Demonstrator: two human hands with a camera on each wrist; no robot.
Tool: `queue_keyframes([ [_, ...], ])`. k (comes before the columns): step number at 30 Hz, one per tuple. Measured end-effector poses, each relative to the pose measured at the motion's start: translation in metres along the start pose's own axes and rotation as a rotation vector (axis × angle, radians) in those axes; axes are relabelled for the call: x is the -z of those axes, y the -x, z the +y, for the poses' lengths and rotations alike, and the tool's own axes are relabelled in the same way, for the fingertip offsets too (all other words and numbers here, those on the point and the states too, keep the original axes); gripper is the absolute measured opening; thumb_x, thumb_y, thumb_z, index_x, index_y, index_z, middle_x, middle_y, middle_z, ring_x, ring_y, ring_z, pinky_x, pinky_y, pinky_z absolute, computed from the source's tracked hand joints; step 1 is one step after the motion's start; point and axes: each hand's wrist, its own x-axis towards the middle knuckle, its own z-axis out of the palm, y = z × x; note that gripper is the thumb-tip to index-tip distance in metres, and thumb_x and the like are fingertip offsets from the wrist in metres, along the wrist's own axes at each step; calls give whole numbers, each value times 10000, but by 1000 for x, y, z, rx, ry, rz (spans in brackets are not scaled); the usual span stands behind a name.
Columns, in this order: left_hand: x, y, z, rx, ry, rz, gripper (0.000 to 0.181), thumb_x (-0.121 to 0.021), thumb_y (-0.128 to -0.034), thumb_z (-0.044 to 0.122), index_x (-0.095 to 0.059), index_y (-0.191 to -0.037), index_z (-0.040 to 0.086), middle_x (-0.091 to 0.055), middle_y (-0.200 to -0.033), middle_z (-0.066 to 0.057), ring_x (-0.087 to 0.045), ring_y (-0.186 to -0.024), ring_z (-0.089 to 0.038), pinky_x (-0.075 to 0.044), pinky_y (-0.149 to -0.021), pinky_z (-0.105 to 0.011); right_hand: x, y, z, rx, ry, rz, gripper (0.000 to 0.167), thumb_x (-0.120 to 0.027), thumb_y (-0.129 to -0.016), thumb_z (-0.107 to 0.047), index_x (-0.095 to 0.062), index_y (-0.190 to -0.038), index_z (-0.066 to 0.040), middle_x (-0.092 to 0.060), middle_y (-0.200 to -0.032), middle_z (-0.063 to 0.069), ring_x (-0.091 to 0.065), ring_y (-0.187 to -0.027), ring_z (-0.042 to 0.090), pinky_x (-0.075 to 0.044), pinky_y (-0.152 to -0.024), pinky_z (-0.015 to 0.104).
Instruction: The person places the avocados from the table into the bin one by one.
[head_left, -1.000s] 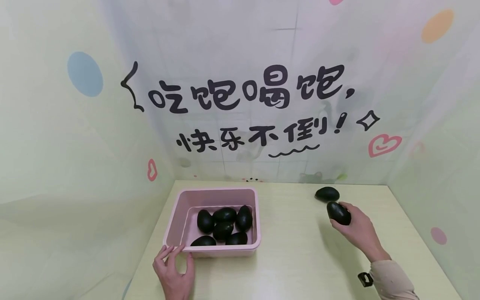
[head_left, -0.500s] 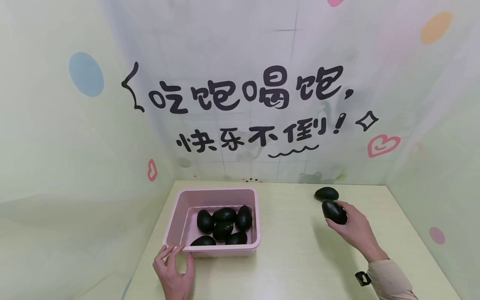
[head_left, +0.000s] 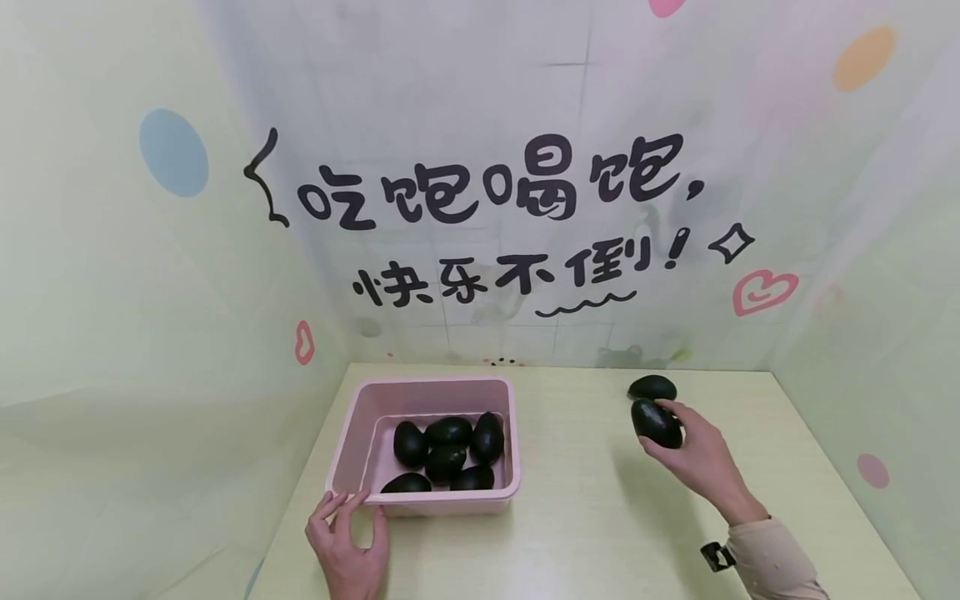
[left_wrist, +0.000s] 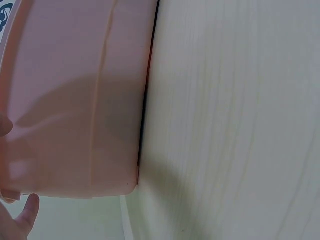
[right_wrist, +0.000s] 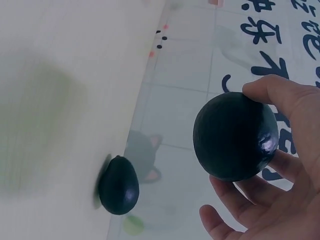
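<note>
In the head view my right hand (head_left: 701,458) grips a dark green avocado (head_left: 657,423) between thumb and fingers, raised over the table. The right wrist view shows the same avocado (right_wrist: 235,136) end-on, with the thumb on one side and fingers on the other. A second avocado (right_wrist: 119,186) lies on the table just beyond. My left hand (head_left: 348,542) holds the near left corner of a pink plastic bin (head_left: 517,450), fingertips at the rim and thumb by the front wall. Several avocados (head_left: 448,432) lie inside the bin.
The pale wood table (head_left: 570,517) runs back to a printed wall cloth (head_left: 480,100), with more cloth on both sides. A black clip-like piece (head_left: 717,557) sits beside the right sleeve (head_left: 772,558).
My right hand has moved slightly left with the avocado in its grip. The left hand, the bin and the avocado at the back have stayed in place.
</note>
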Motion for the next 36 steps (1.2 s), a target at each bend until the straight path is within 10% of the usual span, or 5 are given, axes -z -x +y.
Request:
queue_keyframes([
  [20,2,2,1,67,-31,-50,310,-776,-773,9,-753,-1081,-16,-506,-1232,-317,-303,-1436,-26,-312,-1100,-40,-11,-1,-22,66,-76,1,582,-859,-869,-211,-638,-1387,-62,-732,-1290,209,-714,-1114,386,-581,-869,541],
  [36,-2,1,-2,-16,2,16,328,-768,-716,-42,-749,-1043,-39,-508,-1182,-334,-323,-1435,-18,-335,-1092,-48,-15,-6,-46,99,-125,-22,594,-887,-845,-227,-658,-1370,-71,-746,-1281,137,-712,-1130,324,-576,-911,519],
])
